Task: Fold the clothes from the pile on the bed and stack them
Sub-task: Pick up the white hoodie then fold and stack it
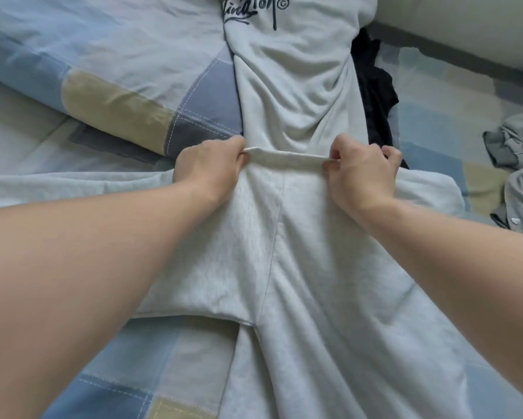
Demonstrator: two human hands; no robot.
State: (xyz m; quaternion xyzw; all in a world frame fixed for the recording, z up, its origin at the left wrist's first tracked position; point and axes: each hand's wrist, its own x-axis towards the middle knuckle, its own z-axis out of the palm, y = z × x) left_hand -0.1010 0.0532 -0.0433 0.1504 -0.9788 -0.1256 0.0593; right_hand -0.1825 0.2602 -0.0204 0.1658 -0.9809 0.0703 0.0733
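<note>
At the centre of the head view, a pale grey sweatshirt point(293, 86) lay lengthwise on the checked bed sheet point(27, 152), with its dark printed lettering point(251, 9) at the far end and its fleecy inner side turned up at the near end. A narrow folded edge point(287, 158) ran across the sweatshirt's middle. The left hand point(208, 170) gripped the left end of this edge, fingers curled on the cloth. The right hand point(362, 173) pinched the right end between thumb and curled fingers. A rolled patchwork quilt point(103, 86) lay against the sweatshirt's left side. A black garment point(375, 98) showed from under its right side. Crumpled darker grey clothes point(514, 152) sat well to the sweatshirt's right. A cream padded surface point(465, 25) stood beyond its far right corner.
</note>
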